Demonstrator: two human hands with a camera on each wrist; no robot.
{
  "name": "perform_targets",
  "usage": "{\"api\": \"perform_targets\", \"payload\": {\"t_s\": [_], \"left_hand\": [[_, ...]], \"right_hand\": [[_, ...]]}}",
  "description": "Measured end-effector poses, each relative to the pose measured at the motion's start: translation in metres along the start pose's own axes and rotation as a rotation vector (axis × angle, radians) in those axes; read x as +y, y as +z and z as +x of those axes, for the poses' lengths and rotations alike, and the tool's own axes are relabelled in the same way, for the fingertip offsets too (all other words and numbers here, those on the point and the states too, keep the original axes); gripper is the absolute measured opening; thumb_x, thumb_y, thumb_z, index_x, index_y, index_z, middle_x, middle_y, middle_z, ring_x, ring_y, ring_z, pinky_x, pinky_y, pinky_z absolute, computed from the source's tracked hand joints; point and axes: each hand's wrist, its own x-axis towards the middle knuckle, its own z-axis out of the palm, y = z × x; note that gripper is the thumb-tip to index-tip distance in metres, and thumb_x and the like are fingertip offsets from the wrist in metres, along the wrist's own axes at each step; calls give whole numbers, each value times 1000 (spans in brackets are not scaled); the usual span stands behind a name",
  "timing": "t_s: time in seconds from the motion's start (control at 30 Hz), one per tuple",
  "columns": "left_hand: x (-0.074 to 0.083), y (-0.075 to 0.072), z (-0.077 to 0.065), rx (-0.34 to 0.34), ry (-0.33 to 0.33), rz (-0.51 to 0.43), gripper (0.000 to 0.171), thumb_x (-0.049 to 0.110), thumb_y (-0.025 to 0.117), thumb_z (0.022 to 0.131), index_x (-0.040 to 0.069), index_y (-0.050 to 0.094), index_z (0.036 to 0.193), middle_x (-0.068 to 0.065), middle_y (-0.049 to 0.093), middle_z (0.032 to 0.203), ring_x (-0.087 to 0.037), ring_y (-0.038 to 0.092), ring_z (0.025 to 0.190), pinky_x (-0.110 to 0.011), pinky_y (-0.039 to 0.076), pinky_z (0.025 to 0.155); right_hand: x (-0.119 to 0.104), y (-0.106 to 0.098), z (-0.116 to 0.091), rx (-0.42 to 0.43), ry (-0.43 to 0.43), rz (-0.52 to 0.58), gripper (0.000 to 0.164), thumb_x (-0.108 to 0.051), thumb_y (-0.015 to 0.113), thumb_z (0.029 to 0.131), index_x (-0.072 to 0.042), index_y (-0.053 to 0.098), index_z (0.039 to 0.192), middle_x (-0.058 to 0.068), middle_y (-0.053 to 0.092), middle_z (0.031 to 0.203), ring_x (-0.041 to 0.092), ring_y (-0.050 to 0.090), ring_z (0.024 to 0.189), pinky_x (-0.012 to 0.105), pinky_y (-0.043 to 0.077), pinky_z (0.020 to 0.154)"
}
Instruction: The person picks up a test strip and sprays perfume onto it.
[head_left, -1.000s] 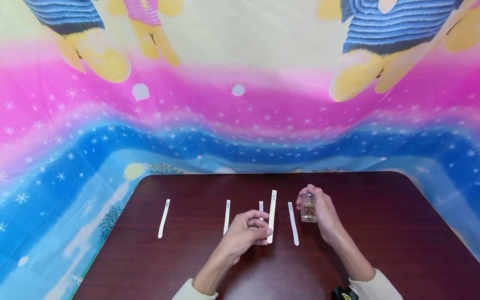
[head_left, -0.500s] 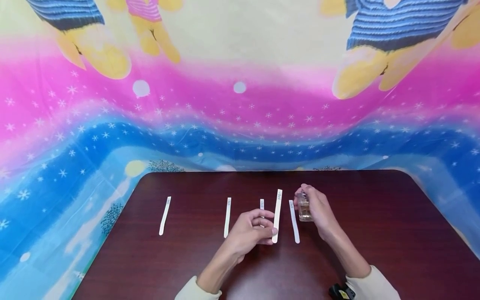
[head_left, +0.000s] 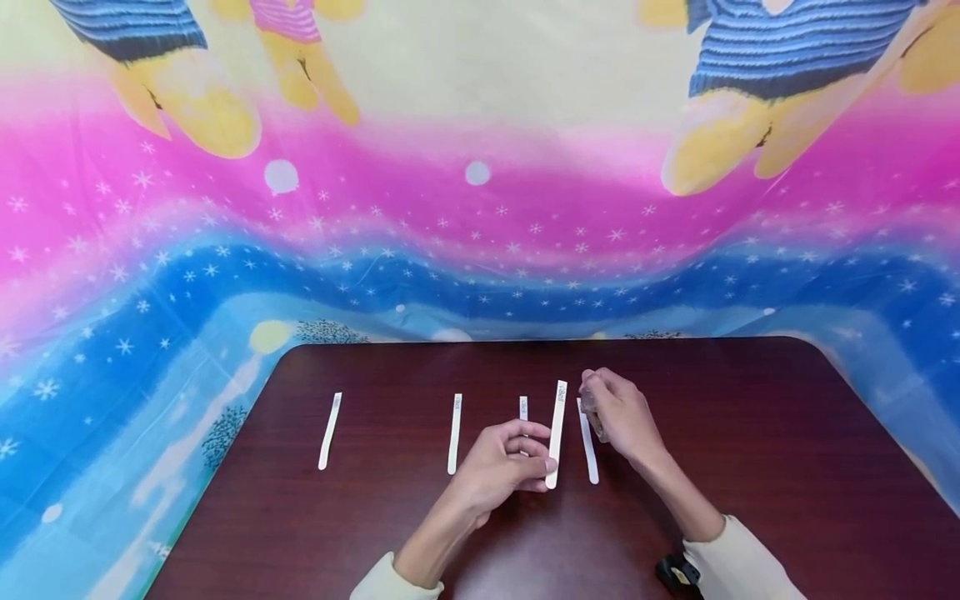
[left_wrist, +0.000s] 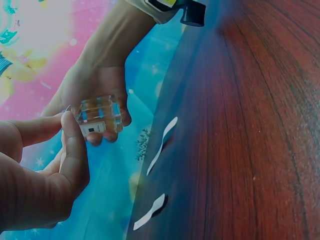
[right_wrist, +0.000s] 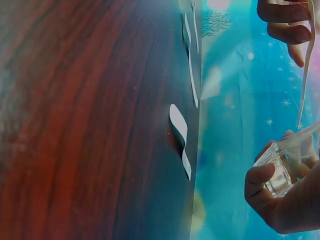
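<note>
- The left hand (head_left: 498, 462) pinches a paper strip (head_left: 557, 437) near its rounded lower end, the thumb on the near face and the other fingers bent behind it.
- This strip stands nearly upright, raised above the table, its top leaning slightly to the right; small dark print, too small to read, marks the square upper end.
- The right hand (head_left: 626, 417) is wrapped round a small clear glass perfume bottle (left_wrist: 97, 117), held in the air just right of the raised strip.
- The left wrist view shows the bottle's squared shape, amber tint and pale label; in the head view the hand covers most of it.
- The head view shows a narrow gap between bottle and held strip; the right wrist view brings the strip's end close to the glass, and whether they touch there I cannot tell.
- Below the bottle, partly hidden by the right hand, the rightmost strip (head_left: 590, 450) lies on the table (head_left: 750, 433).
- Just behind the left hand lies another strip (head_left: 523, 406), with mostly its printed end showing.
- Further left come the second strip (head_left: 454, 433) and, well apart, the leftmost strip (head_left: 328, 433).
- A cream sleeve (head_left: 742, 562) covers the right forearm, beside a black wrist camera (head_left: 677, 575).
- Beyond the dark reddish wood hangs a pink and blue cloth (head_left: 480, 100) with printed snowflakes.
</note>
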Motion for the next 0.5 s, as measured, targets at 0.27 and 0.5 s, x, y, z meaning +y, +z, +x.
{"api": "perform_targets", "payload": {"t_s": [0.27, 0.5], "left_hand": [[0, 0, 1, -5, 4, -9, 40, -7, 75, 91, -5, 66, 129, -3, 68, 91, -10, 70, 75, -29, 67, 72], [0, -1, 0, -2, 4, -7, 40, -7, 76, 90, -5, 66, 130, -3, 68, 91, -10, 70, 75, -29, 67, 72]], "right_hand": [[1, 2, 4, 42, -14, -73, 43, -42, 49, 112, -4, 61, 97, -4, 47, 55, 12, 45, 48, 26, 40, 44], [0, 4, 5, 62, -14, -27, 40, -39, 49, 111, -4, 60, 97, -3, 48, 53, 11, 44, 46, 27, 38, 44]]}}
